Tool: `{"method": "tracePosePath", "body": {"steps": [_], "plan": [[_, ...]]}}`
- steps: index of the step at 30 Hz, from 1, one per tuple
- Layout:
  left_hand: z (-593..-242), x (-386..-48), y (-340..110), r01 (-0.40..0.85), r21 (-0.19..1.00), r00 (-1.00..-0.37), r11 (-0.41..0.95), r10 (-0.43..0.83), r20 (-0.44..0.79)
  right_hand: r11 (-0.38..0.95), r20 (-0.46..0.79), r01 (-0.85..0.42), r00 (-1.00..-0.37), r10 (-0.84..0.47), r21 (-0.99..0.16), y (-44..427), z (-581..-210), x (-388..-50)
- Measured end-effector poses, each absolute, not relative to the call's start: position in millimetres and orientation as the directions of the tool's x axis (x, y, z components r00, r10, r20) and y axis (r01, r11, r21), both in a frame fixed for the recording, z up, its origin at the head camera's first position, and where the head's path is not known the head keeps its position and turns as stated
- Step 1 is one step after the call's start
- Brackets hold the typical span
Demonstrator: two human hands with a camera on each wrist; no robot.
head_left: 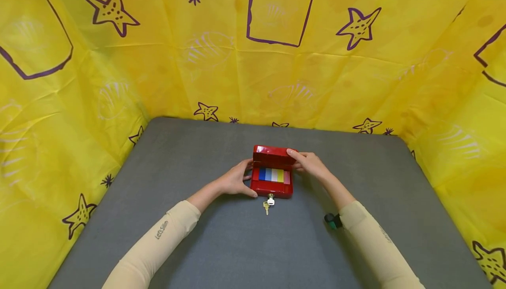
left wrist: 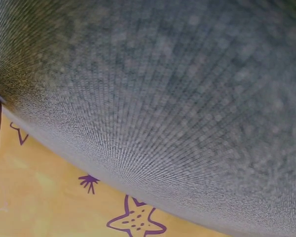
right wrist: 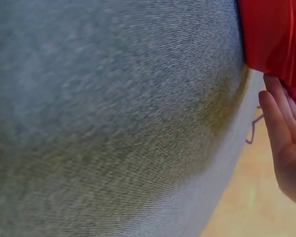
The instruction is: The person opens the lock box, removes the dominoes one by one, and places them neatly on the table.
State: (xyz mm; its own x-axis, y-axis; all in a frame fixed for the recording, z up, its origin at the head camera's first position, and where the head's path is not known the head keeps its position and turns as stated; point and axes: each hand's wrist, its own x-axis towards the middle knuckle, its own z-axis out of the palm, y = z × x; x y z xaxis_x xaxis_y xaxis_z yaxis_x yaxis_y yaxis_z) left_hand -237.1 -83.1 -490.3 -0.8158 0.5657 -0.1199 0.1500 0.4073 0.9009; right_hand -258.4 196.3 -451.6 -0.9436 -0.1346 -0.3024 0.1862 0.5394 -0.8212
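Observation:
A small red cash box [head_left: 258, 190] stands on the grey table with its lid [head_left: 270, 150] raised. Inside lies a row of coloured pieces [head_left: 274, 175], blue, light blue, white, yellow and pink. One key sits in the front lock, and a second key [head_left: 266, 208] hangs from it. My left hand [head_left: 236, 180] holds the box's left side, thumb at the front corner and fingers towards the hinge. The right hand [head_left: 310, 164] pinches the lid's right end, thumb on top and fingers behind. In the right wrist view, its fingers [right wrist: 281, 116] reach under the red lid.
The grey table [head_left: 189, 148] is bordered at the back and sides by yellow cloth [head_left: 237, 78] printed with purple starfish. A dark band with a green part [head_left: 332, 221] is by the right sleeve.

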Motion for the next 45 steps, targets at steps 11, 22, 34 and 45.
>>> {"method": "tracePosePath", "body": {"steps": [11,22,34,45], "plan": [[-491.2,-237.6,-84.4,0.124,0.897,-0.818,0.424,0.556,-0.149,0.485,-0.343,0.279,-0.938,-0.048,-0.829,190.3,-447.8,-266.9],[-492.8,-237.9,-84.9,0.128,0.884,-0.819,0.449,0.551,-0.161,0.497,-0.377,0.324,-0.926,-0.007,-0.805,187.8,-447.9,-274.5],[-491.9,-238.3,-84.9,0.139,0.887,-0.815,0.439,0.56,-0.149,0.489,-0.4,0.354,-0.917,0.011,-0.797,185.8,-446.4,-278.2],[-494.8,-239.6,-85.0,0.149,0.878,-0.818,0.454,0.556,-0.149,0.471,-0.398,0.355,-0.918,0.009,-0.808,185.9,-447.2,-277.7]]}}
